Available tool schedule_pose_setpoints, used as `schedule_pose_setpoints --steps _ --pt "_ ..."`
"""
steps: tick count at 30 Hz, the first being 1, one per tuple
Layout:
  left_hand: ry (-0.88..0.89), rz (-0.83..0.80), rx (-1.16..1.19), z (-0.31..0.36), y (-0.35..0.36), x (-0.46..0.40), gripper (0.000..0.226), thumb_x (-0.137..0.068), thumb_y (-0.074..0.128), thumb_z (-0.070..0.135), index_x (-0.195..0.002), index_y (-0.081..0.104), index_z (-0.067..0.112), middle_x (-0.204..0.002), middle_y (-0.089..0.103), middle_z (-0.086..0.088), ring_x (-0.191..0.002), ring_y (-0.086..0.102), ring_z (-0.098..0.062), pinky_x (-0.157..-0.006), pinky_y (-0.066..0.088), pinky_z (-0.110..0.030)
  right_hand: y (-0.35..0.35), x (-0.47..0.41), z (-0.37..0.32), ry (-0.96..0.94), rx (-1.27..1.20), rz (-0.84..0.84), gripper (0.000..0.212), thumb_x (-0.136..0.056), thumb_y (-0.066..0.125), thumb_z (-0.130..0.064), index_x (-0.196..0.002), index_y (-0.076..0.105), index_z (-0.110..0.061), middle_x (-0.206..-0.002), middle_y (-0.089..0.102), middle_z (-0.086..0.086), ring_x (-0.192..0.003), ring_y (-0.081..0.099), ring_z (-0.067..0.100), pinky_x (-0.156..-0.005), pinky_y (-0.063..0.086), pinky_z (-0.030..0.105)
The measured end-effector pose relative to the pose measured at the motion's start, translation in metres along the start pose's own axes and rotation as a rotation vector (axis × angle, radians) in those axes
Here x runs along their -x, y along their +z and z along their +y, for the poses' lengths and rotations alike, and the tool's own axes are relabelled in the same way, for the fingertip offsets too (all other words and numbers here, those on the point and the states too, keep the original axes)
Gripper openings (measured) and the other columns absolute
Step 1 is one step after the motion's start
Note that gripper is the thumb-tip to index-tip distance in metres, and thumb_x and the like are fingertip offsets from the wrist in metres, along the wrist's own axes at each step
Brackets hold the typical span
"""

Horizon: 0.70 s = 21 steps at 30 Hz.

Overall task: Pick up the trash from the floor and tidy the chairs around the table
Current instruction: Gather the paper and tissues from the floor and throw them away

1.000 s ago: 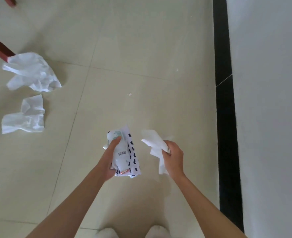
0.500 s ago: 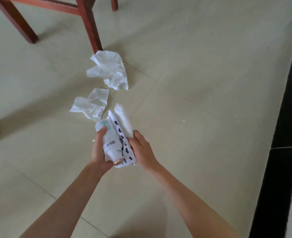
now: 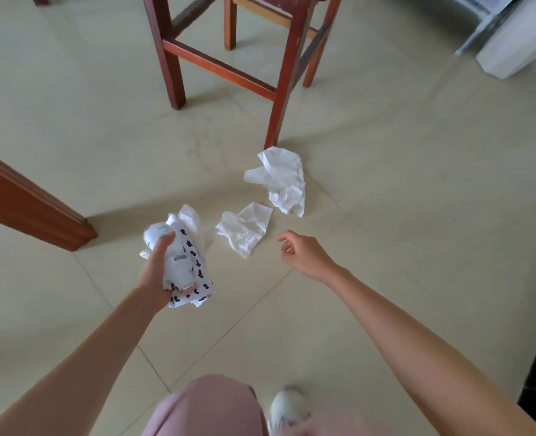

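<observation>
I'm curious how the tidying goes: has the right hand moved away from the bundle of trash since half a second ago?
Yes. The right hand has left the bundle of trash in the left hand and now hangs empty nearer the small crumpled tissue.

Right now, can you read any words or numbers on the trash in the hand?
Nothing can be read.
Barcode on the white wrapper in the left hand: bars show, digits too small.
Black marks on the printed paper: too blurred.
Red label at the wrapper's bottom: too blurred.
Tissues on the floor: no text.
</observation>
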<state>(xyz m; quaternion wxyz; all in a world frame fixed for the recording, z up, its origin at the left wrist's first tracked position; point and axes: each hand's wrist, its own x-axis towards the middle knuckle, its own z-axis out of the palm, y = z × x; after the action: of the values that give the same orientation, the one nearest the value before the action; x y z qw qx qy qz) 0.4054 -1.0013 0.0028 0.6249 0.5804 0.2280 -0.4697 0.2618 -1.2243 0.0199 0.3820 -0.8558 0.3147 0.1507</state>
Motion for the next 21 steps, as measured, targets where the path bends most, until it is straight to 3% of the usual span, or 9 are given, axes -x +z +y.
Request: schedule_pose_setpoints --steps 4,8,13,17,21 --pt "0.016 0.037 0.032 0.011 0.004 -0.027 0.068 -0.067 0.062 0.057 -0.12 0.054 0.015 -0.105 0.064 -0.01 -0.093 0.062 -0.027 -0.071 0.049 -0.038 0.01 -0.048 0.003 -0.037 0.143 -0.05 0.049 -0.084 0.056 -0.013 -0.132 0.044 -0.011 -0.129 0.053 0.012 -0.119 0.05 0.027 -0.093 0.041 0.033" --pt "0.005 0.008 0.012 0.019 0.015 -0.057 0.062 -0.072 0.059 0.057 -0.117 0.055 0.015 -0.099 0.064 -0.009 -0.094 0.061 -0.028 -0.074 0.049 -0.039 0.031 -0.098 0.009 -0.115 0.262 -0.086 0.064 -0.08 0.062 -0.017 -0.138 0.035 -0.017 -0.138 0.045 0.011 -0.123 0.044 0.031 -0.099 0.041 0.039" --pt "-0.046 0.065 -0.008 0.039 0.044 -0.075 0.078 -0.054 0.069 0.058 -0.116 0.057 0.013 -0.103 0.065 -0.014 -0.095 0.063 -0.032 -0.074 0.052 -0.042 0.053 -0.125 0.014 -0.171 0.455 -0.122 0.077 -0.08 0.063 -0.03 -0.144 0.02 -0.026 -0.144 0.024 0.015 -0.124 0.033 0.04 -0.1 0.039 0.046" --pt "-0.041 0.101 -0.008 0.044 0.056 -0.097 0.067 -0.061 0.069 0.056 -0.112 0.061 0.013 -0.097 0.067 -0.011 -0.086 0.065 -0.029 -0.07 0.052 -0.038 0.066 -0.145 0.015 -0.23 0.552 -0.22 0.102 -0.07 0.074 -0.043 -0.144 0.005 -0.039 -0.154 -0.005 0.015 -0.138 -0.004 0.048 -0.11 0.017 0.062" --pt "-0.029 0.06 0.014 0.043 0.047 -0.121 0.044 -0.077 0.058 0.054 -0.095 0.061 0.014 -0.083 0.065 -0.009 -0.077 0.063 -0.025 -0.064 0.049 -0.035 0.089 -0.17 0.022 -0.27 0.616 -0.255 0.102 -0.065 0.077 -0.045 -0.142 0.011 -0.043 -0.155 -0.018 0.012 -0.137 -0.021 0.045 -0.109 0.001 0.066"
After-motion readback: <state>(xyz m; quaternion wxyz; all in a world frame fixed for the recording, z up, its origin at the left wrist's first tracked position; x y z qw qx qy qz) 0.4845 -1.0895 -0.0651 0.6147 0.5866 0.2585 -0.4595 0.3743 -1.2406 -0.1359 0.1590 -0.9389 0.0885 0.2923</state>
